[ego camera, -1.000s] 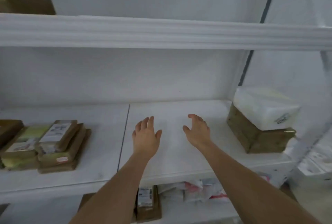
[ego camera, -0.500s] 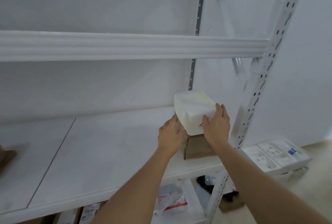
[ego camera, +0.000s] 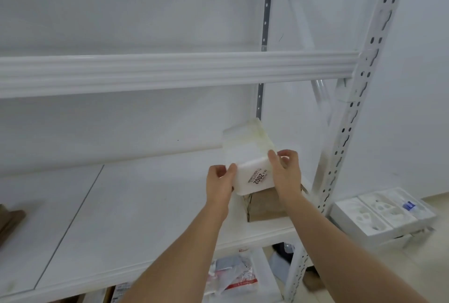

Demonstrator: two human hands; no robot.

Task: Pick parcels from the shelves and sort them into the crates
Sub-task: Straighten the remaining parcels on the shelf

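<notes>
A white parcel [ego camera: 245, 154] with "2002" printed on its near end is held at the right end of the white shelf [ego camera: 121, 217]. My left hand [ego camera: 218, 184] grips its left near corner and my right hand [ego camera: 286, 176] grips its right side. The parcel's near end is tilted up, raised off the brown cardboard box [ego camera: 266, 206] beneath it, which stays on the shelf. No crate is in view.
A perforated white upright [ego camera: 349, 118] stands just right of the hands. White foam trays [ego camera: 381, 212] lie on the floor to the right. Plastic-wrapped parcels [ego camera: 233, 276] sit on the lower shelf. A brown parcel's edge [ego camera: 9, 220] shows at far left.
My hands went from the bare shelf to the right-hand stack, closed on the white parcel and tilted its near end up off the brown box.
</notes>
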